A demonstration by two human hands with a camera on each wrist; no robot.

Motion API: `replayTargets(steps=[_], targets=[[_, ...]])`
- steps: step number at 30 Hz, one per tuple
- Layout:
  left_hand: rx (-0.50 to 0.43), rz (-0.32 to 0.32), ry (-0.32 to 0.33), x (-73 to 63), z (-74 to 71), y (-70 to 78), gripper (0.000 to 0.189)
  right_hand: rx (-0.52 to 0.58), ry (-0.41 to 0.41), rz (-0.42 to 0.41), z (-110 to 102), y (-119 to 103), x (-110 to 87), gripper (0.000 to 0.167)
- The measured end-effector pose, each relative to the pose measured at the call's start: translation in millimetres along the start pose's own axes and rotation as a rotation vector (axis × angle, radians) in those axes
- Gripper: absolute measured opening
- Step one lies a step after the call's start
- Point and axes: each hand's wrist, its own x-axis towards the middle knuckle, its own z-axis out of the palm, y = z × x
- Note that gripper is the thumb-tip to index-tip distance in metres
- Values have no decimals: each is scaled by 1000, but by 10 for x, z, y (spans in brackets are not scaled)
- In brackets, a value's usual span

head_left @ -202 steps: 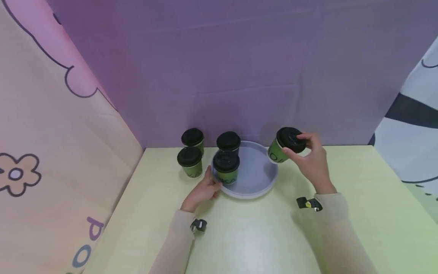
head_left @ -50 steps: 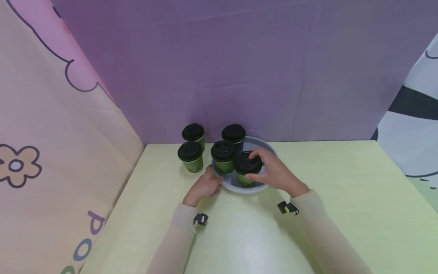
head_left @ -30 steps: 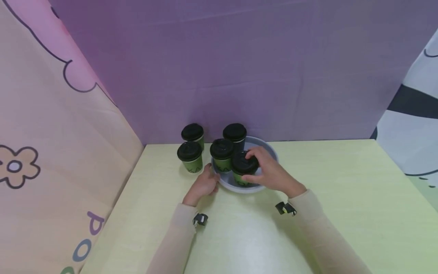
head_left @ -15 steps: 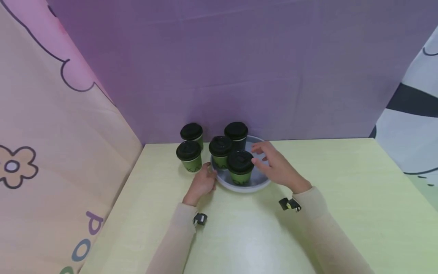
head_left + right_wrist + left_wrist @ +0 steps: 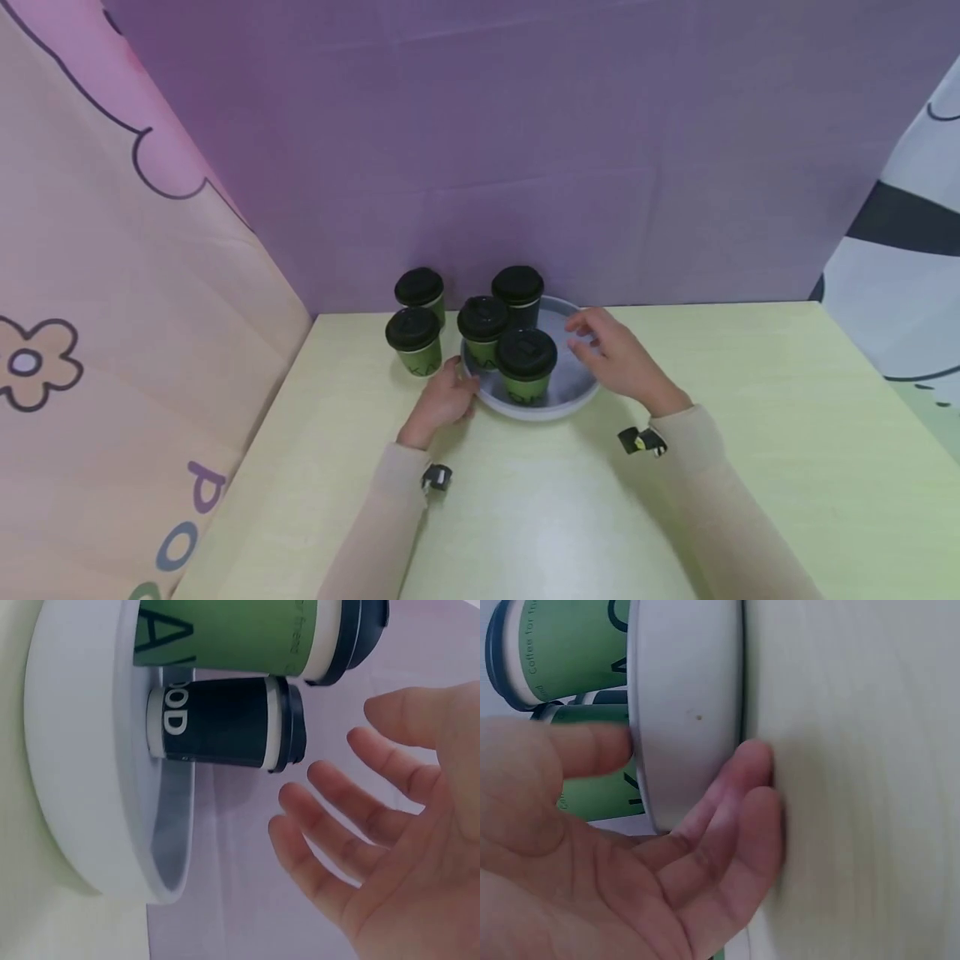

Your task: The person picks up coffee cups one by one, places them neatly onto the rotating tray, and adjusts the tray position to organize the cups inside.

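Observation:
On a round grey tray (image 5: 573, 396) stand three lidded paper coffee cups: a green front cup (image 5: 527, 379), another green cup (image 5: 482, 333) behind it to the left, and a dark cup (image 5: 519, 302) at the back. My left hand (image 5: 444, 398) holds the tray's left front edge. In the left wrist view its thumb (image 5: 596, 750) lies at the rim and the fingers curl against the outer side, low by the table. My right hand (image 5: 621, 360) hovers over the tray's right side, apart from the cups, holding nothing. In the right wrist view its fingers (image 5: 367, 802) are loosely bent.
Left of the tray, two more green cups with black lids stand on the table, a nearer cup (image 5: 416, 346) and a farther cup (image 5: 422, 293). A purple cloth (image 5: 480, 167) rises behind the table (image 5: 540, 517). Printed cloths hang at both sides.
The green cup that my right hand held in the air right of the tray now stands on the tray's front. The right hand has released it and drawn back right. My left hand stays at the rim.

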Motion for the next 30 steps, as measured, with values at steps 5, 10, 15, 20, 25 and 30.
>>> replayTargets(steps=[5, 10, 15, 20, 25, 30], targets=[[5, -19, -74, -33, -34, 35, 82, -21, 25, 74, -29, 110, 7, 25], [25, 5, -104, -54, -46, 34, 86, -21, 44, 136, -62, 225, 4, 24], [0, 30, -125, -36, -43, 32, 80, -47, 68, 200, -92, 335, -18, 23], [-19, 22, -132, -15, -58, 39, 79, -51, 49, 291, -85, 404, -30, 26], [-31, 8, -110, -19, -52, 45, 74, -44, 28, 357, -59, 469, -53, 27], [-33, 5, -68, 3, -40, -2, 67, -34, 25, 417, -7, 540, -45, 26]])
